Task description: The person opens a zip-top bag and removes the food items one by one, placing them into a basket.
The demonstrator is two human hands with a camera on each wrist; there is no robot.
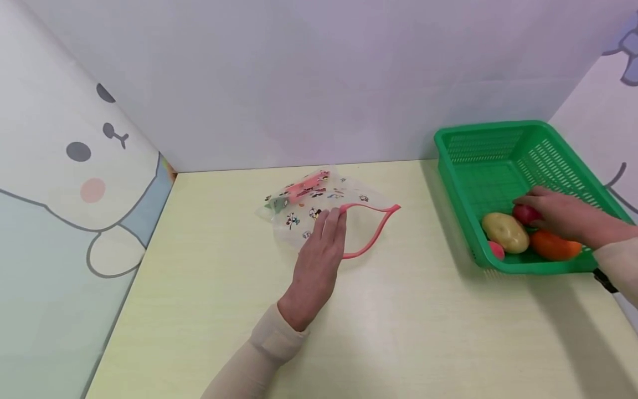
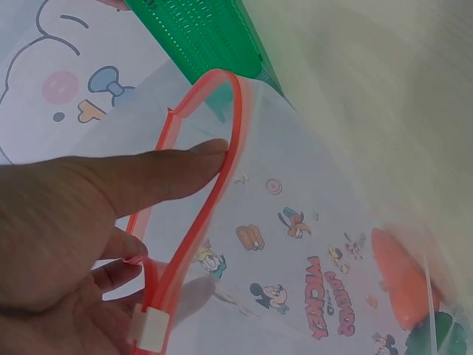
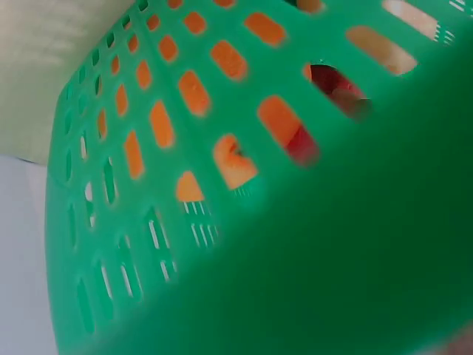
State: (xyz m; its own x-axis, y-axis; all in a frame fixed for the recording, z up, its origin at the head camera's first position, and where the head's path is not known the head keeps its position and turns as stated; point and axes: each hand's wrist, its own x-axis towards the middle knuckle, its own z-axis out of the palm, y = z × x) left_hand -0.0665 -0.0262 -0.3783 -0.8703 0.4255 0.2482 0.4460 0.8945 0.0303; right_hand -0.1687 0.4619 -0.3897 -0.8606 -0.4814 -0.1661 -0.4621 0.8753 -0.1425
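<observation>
A clear zip bag (image 1: pixel 319 213) with red edging and cartoon prints lies on the table, its mouth spread toward the right. Through its plastic show a red-orange item (image 2: pixel 403 277) and something dark green (image 2: pixel 437 334). At the mouth is my left hand (image 1: pixel 321 257), fingers straight in the head view. Its thumb (image 2: pixel 174 177) presses the red rim; some fingertips are hidden behind plastic. Inside the green basket (image 1: pixel 456 194), my right hand (image 1: pixel 560 213) grips a red round fruit (image 1: pixel 525 214). The right wrist view shows mostly basket wall, hiding that grip.
Beside the right hand in the basket lie a tan potato-like item (image 1: pixel 505 233), an orange fruit (image 1: pixel 553 245) and a small pink round item (image 1: pixel 496 250). A white slider (image 2: pixel 150 328) sits on the bag's rim. A pale wall (image 1: pixel 299 83) stands behind the table (image 1: pixel 209 310).
</observation>
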